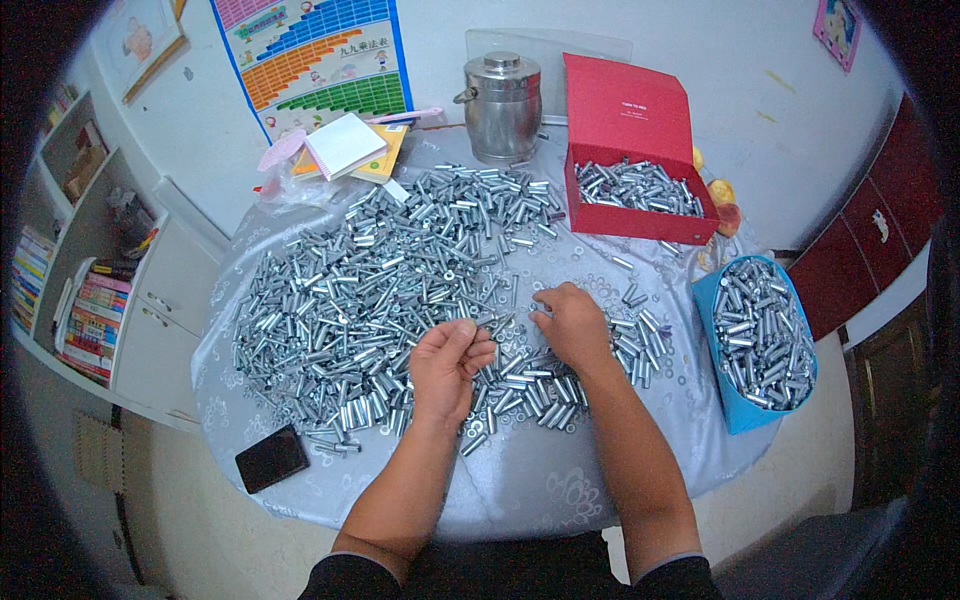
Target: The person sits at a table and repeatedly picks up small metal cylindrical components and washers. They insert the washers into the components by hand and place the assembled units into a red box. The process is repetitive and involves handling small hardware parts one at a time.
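Note:
My left hand (pixel 448 372) is closed, with its thumb and fingers pinching a slim silver bolt (pixel 502 324) that points to the right. To its right, my right hand (pixel 574 328) is held low over the table, with thumb and forefinger tips apart and nothing visible between them. Small flat washers (pixel 526 272) lie scattered around its fingertips. A wide heap of silver bolts and metal sleeves (pixel 350 290) spreads to the left of and behind my hands. More short sleeves (pixel 540 395) lie loose just in front of them and under my right wrist.
A red box (pixel 640 228) full of metal pieces stands open at the back right. On the right edge is a blue bin (pixel 708 330) of sleeves. A metal canister (pixel 503 110), a notepad (pixel 345 146) and a black phone (pixel 272 460) also sit on the cloth-covered table (pixel 490 505).

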Tool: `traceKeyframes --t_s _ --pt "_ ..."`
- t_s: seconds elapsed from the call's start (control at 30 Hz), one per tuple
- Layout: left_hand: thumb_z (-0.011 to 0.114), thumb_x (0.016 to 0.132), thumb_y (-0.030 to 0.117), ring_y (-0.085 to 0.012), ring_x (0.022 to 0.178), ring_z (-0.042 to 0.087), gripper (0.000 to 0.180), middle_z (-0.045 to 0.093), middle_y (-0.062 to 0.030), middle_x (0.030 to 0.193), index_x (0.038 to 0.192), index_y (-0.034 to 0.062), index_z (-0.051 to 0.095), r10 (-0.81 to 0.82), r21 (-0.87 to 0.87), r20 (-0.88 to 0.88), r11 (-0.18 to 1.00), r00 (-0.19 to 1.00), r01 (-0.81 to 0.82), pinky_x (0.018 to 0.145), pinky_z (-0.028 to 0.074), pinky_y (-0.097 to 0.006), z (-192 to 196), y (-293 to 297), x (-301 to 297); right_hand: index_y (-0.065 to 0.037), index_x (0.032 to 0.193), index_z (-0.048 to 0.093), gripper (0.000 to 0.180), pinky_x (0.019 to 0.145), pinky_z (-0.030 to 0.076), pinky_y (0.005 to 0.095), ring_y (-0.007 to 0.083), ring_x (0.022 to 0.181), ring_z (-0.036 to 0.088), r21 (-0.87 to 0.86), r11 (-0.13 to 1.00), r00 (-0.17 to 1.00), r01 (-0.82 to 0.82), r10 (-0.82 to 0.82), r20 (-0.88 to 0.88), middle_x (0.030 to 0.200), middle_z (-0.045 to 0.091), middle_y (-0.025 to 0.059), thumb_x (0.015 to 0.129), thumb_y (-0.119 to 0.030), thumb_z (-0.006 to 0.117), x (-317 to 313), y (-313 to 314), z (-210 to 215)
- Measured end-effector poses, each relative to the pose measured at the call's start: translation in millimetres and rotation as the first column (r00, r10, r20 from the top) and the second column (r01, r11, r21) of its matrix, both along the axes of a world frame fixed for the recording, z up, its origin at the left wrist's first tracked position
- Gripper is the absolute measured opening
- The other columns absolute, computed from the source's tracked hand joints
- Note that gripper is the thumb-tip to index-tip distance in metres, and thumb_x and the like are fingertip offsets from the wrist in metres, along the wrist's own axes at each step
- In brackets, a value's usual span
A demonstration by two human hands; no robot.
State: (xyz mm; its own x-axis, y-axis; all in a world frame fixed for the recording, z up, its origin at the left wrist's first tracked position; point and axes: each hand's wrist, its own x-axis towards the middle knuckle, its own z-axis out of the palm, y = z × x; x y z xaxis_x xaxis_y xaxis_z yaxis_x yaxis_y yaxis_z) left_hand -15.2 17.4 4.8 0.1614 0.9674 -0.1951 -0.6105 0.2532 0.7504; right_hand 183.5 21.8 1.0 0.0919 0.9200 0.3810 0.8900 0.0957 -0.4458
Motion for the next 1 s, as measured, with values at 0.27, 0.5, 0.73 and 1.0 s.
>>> traceKeyframes --t_s 0.27,0.5,0.73,1.0 --pt "0.063 0.091 0.012 -0.0173 0.068 0.067 0.013 0.068 -0.0103 0.083 0.096 0.0002 0.063 -0.005 0.022 -0.023 1.0 1.0 0.006 0.059 0.057 -0.026 4 -3 3 -0.003 0.097 0.066 0.021 0.074 0.052 0.0338 0.0242 0.081 0.065 -0.097 0.995 0.967 -0.006 -0.019 -0.253 0.091 0.065 0.0141 0.079 -0.013 0.071 -4 0 -1" --pt "0.063 0.09 0.009 -0.0176 0.067 0.067 0.013 0.068 -0.0117 0.083 0.097 -0.0016 0.063 -0.031 0.042 -0.087 0.999 0.996 0.035 0.059 0.058 -0.027 6 -8 8 0.002 0.108 0.061 0.022 0.07 0.052 0.0254 0.013 0.081 0.065 0.008 0.978 0.478 -0.207 0.108 -0.872 0.089 0.067 0.0065 0.088 -0.006 0.064 -23 -42 19" --pt "0.062 0.09 0.008 -0.0176 0.067 0.067 0.013 0.068 -0.0124 0.082 0.097 -0.0027 0.063 -0.03 0.074 -0.093 0.997 0.995 0.037 0.06 0.058 -0.027 5 -8 9 0.002 0.111 0.061 0.022 0.072 0.051 0.0246 0.0121 0.083 0.065 0.023 0.974 0.408 -0.223 0.115 -0.906 0.092 0.067 0.0073 0.089 -0.005 0.062 -26 -46 18" --pt "0.062 0.09 0.006 -0.0182 0.067 0.067 0.012 0.068 -0.013 0.082 0.098 -0.0029 0.063 -0.036 0.075 -0.126 0.996 0.991 0.046 0.061 0.058 -0.028 4 -8 10 -0.002 0.1 0.066 0.013 0.071 0.048 0.0258 0.0119 0.074 0.059 0.076 0.984 0.536 -0.159 0.151 -0.831 0.08 0.063 0.0038 0.089 -0.008 0.064 -28 -45 14"
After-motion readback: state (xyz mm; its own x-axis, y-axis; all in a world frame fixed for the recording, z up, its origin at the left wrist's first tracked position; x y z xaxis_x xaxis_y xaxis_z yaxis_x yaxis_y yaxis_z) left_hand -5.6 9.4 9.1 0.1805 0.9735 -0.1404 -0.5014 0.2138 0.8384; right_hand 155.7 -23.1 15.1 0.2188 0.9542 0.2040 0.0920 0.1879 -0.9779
